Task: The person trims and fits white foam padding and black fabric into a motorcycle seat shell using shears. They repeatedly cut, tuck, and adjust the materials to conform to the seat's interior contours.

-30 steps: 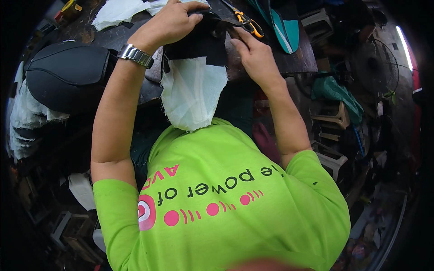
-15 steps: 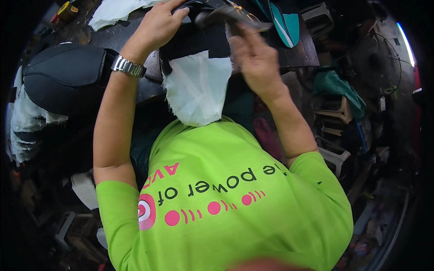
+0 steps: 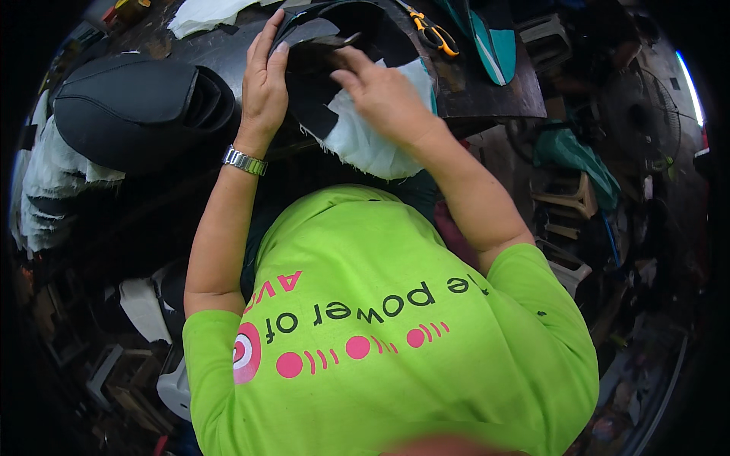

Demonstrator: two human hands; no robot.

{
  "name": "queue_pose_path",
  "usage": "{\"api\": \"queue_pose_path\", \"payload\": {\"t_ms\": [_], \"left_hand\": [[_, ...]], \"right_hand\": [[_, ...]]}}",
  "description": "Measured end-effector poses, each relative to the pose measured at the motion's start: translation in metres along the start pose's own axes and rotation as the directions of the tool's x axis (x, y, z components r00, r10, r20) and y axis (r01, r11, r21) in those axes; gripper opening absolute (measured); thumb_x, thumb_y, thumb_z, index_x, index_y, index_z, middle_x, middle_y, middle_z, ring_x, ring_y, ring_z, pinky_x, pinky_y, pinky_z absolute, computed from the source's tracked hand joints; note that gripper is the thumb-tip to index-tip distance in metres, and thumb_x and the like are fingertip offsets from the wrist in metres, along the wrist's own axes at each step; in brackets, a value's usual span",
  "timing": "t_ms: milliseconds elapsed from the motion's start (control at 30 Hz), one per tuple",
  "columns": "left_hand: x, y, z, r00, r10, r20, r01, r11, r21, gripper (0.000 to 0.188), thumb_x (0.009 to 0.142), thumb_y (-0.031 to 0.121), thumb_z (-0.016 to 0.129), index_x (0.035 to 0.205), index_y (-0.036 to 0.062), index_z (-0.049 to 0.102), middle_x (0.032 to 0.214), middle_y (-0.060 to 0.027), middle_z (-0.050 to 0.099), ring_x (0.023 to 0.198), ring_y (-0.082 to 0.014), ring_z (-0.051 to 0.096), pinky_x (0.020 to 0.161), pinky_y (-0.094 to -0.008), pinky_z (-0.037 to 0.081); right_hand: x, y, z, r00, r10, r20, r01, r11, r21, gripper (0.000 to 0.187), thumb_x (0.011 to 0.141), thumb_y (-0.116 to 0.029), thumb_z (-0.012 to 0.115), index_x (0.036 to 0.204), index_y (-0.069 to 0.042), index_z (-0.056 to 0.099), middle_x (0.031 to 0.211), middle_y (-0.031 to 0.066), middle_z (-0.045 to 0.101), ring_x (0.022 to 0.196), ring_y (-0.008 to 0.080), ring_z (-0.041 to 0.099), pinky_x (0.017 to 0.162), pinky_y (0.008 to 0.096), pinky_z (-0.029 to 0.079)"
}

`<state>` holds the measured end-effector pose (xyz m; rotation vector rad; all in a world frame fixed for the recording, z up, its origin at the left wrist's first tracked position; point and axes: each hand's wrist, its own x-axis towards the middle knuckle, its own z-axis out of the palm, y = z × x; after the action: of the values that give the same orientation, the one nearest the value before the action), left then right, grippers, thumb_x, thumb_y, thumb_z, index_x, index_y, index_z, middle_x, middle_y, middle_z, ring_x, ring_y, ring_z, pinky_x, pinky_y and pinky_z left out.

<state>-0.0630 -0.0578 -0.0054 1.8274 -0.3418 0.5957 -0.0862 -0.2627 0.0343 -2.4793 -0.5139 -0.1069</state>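
My left hand [image 3: 264, 87], with a metal-band watch [image 3: 244, 160] at its wrist, rests against the left edge of a black curved workpiece [image 3: 315, 32]. Its fingers are stretched out, the thumb close to the edge. Bent fingers of my right hand [image 3: 388, 99] close round a dark tool [image 3: 328, 41] that looks like a hammer, its head over the black piece. Most of its handle is hidden. White frayed cloth [image 3: 372, 144] hangs from the near side of the workpiece over the table edge, partly under my right hand.
A black padded, rounded piece [image 3: 125, 110] lies to the left. Orange-handled scissors [image 3: 435, 34] and a teal-and-black piece [image 3: 493, 53] lie on the dark table [image 3: 487, 102]. White cloth [image 3: 209, 15] is at the back. Plastic stools [image 3: 566, 194] and a fan [image 3: 642, 114] stand right.
The workpiece and its white cloth have turned and shifted right. My left hand has straightened its fingers; my right hand has moved left with the tool. The scissors now show more fully.
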Motion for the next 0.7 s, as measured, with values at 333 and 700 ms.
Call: {"api": "queue_pose_path", "payload": {"t_ms": [333,700], "left_hand": [[-0.007,-0.002,0.005,0.993,0.096,-0.07,-0.085,0.986,0.144,0.048,0.109,0.018,0.044,0.156,0.0118,0.045,0.155,-0.0153,0.048,0.145,-0.0294,0.045,0.12,-0.0376,0.035],[-0.008,-0.002,0.011,0.978,0.19,-0.087,-0.158,0.946,0.284,0.049,0.106,0.012,0.048,0.155,0.0122,0.046,0.15,-0.0169,0.05,0.141,-0.0321,0.049,0.117,-0.0396,0.039]], "right_hand": [[-0.031,-0.001,-0.036,0.984,-0.14,-0.109,0.165,0.946,0.279,0.043,0.104,-0.037,0.059,0.135,-0.007,0.061,0.106,0.0198,0.074,0.099,0.0428,0.07,0.086,0.047,0.054],[-0.047,-0.012,-0.051,0.995,-0.006,-0.097,0.031,0.963,0.266,0.034,0.102,-0.028,0.064,0.128,-0.008,0.066,0.088,0.0204,0.07,0.081,0.0371,0.069,0.073,0.0428,0.053]]}}
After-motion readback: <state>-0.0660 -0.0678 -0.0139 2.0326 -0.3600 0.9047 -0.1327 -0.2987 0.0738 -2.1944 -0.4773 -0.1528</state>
